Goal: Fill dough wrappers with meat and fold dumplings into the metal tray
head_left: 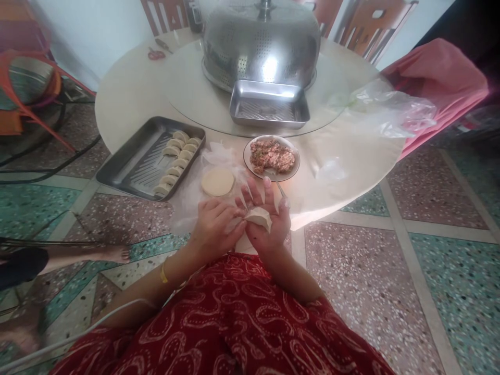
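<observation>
A folded, half-moon dumpling (259, 217) of pale dough rests on the palm and finger bases of my right hand (269, 229), which is turned up with its fingers spread. My left hand (214, 225) is closed, its thumb and fingertips pinching at the dumpling's left end. Just beyond my left hand, a round dough wrapper (217, 181) lies on a thin plastic sheet (186, 200). Past my right fingertips is a plate (245, 154) of minced filling (272, 155), with a spoon (280, 188) leaning over its near rim.
Several shaped dumplings (177, 162) line the right side of a dark metal tray (128, 165). A second tray (269, 122) and a large perforated metal dome (261, 39) stand on the glass turntable (183, 88). Plastic bags (390, 109) lie at right. Another person's foot (117, 253) shows at left.
</observation>
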### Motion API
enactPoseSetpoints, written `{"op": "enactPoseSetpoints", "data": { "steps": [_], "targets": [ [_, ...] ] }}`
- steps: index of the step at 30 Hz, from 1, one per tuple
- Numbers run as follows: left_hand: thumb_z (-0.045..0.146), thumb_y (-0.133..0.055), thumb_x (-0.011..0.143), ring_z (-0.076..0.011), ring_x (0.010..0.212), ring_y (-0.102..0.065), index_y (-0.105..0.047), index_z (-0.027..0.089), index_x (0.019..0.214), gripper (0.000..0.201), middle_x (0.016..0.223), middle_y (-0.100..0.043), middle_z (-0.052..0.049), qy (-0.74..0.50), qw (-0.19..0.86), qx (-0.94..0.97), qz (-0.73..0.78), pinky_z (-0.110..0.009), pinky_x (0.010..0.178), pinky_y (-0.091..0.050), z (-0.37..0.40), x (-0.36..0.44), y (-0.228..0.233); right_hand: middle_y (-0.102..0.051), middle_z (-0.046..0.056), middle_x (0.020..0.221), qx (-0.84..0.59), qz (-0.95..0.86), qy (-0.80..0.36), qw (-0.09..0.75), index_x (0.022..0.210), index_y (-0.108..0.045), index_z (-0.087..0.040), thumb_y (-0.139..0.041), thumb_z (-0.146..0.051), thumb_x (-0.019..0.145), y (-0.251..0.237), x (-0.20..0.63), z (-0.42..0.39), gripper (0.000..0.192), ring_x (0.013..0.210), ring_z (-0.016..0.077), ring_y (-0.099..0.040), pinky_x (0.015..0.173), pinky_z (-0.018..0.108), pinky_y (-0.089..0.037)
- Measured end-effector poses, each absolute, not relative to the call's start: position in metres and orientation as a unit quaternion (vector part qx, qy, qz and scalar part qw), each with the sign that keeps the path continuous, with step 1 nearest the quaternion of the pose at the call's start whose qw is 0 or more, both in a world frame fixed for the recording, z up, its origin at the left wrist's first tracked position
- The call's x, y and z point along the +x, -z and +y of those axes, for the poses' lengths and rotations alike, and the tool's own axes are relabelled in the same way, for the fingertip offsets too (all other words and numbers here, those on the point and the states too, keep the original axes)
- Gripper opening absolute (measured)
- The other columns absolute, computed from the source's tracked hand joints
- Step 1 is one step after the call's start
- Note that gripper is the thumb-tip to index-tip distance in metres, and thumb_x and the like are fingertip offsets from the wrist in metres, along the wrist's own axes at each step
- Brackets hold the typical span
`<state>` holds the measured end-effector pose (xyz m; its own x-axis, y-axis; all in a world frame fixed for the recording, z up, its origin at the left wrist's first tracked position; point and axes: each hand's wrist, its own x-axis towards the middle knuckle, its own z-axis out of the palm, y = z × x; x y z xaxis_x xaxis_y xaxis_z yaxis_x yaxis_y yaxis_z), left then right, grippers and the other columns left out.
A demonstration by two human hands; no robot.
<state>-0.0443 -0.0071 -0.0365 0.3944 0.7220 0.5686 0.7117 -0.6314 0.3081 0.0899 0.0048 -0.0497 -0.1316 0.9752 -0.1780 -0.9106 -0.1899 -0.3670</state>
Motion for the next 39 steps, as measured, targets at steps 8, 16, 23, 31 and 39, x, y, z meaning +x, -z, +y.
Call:
{"op": "enactPoseSetpoints", "data": {
  "steps": [8, 16, 23, 31, 39],
  "targets": [
    [0.023, -0.062, 0.089, -0.0183, 0.075, -0.060, -0.063, 0.019, 0.083, 0.007, 0.079, -0.071, -0.001, -0.343, 0.010, 0.835, 0.430, -0.035, 0.074, -0.039, -0.007, -0.047, 0.038, -0.073, -0.002, 0.118, -0.176, -0.086, -0.751, 0.631, 0.118, -0.064, -0.036, -0.031, -0.057, 0.094, 0.051, 0.089, 0.006, 0.046, 0.111, 0.0162, -0.066, 0.107, 0.043, -0.044],
    [0.022, -0.060, 0.092, -0.0174, 0.075, -0.059, -0.060, 0.019, 0.075, 0.017, 0.076, -0.070, 0.000, -0.326, 0.013, 0.835, 0.442, -0.034, 0.074, -0.038, -0.008, -0.051, 0.040, -0.074, 0.000, 0.117, -0.177, -0.085, -0.749, 0.633, 0.117, -0.065, -0.035, -0.035, -0.059, 0.092, 0.051, 0.087, 0.006, 0.045, 0.113, 0.0172, -0.065, 0.107, 0.044, -0.044],
    [0.031, -0.064, 0.091, -0.0198, 0.081, -0.061, -0.065, 0.020, 0.092, 0.011, 0.088, -0.073, -0.003, -0.353, -0.005, 0.829, 0.433, -0.036, 0.078, -0.041, -0.008, -0.051, 0.035, -0.071, 0.001, 0.121, -0.191, -0.093, -0.749, 0.627, 0.120, -0.062, -0.035, -0.037, -0.059, 0.090, 0.054, 0.083, 0.004, 0.046, 0.113, 0.0193, -0.064, 0.107, 0.048, -0.042],
    [0.020, -0.060, 0.092, -0.0177, 0.078, -0.060, -0.063, 0.018, 0.083, 0.010, 0.081, -0.071, -0.001, -0.348, -0.033, 0.846, 0.403, -0.035, 0.077, -0.041, -0.008, -0.046, 0.038, -0.070, 0.001, 0.122, -0.166, -0.095, -0.765, 0.615, 0.118, -0.062, -0.035, -0.039, -0.058, 0.089, 0.059, 0.081, 0.003, 0.043, 0.113, 0.0188, -0.063, 0.105, 0.045, -0.043],
    [0.027, -0.062, 0.092, -0.0197, 0.081, -0.060, -0.063, 0.018, 0.083, 0.012, 0.081, -0.070, -0.003, -0.338, -0.041, 0.848, 0.406, -0.036, 0.075, -0.039, -0.005, -0.044, 0.032, -0.071, 0.003, 0.119, -0.164, -0.082, -0.766, 0.616, 0.115, -0.063, -0.032, -0.039, -0.056, 0.088, 0.058, 0.079, 0.003, 0.044, 0.111, 0.0197, -0.064, 0.102, 0.044, -0.045]
  ]
}}
